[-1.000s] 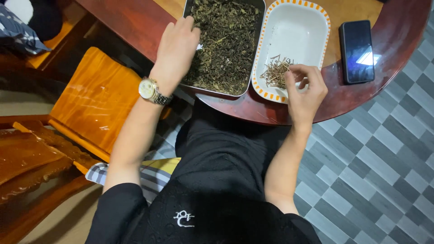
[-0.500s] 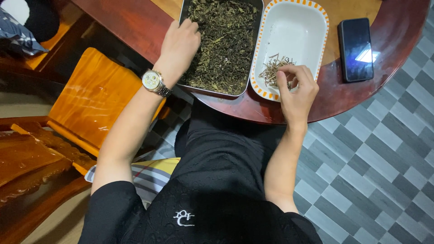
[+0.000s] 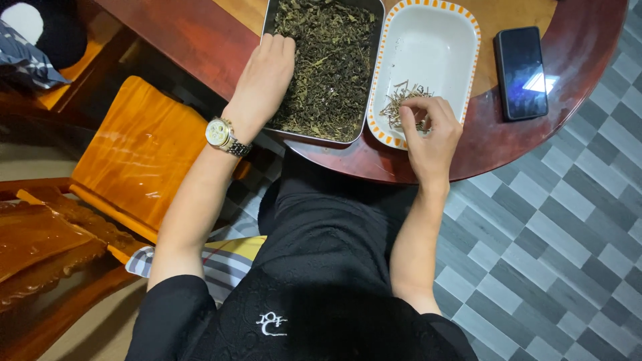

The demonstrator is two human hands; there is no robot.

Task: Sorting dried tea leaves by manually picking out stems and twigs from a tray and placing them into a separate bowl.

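- Left hand (image 3: 266, 79) rests curled, holding nothing visible, on the dried leaves (image 3: 331, 60) filling the metal tray (image 3: 267, 20).
- Right hand (image 3: 431, 134) pinches thin stems (image 3: 401, 107) over the white orange-rimmed dish (image 3: 435, 47).
- Dark phone (image 3: 521, 72) lies beside the dish.

There's just one camera, worn on the person's head, looking steeply down past their chest and lap. It sits close above the round wooden surface (image 3: 200, 40), with tiled floor (image 3: 568, 234) alongside.

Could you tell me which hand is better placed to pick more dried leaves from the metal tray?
Left: the left hand already rests on the metal tray; the right hand is over the white dish.
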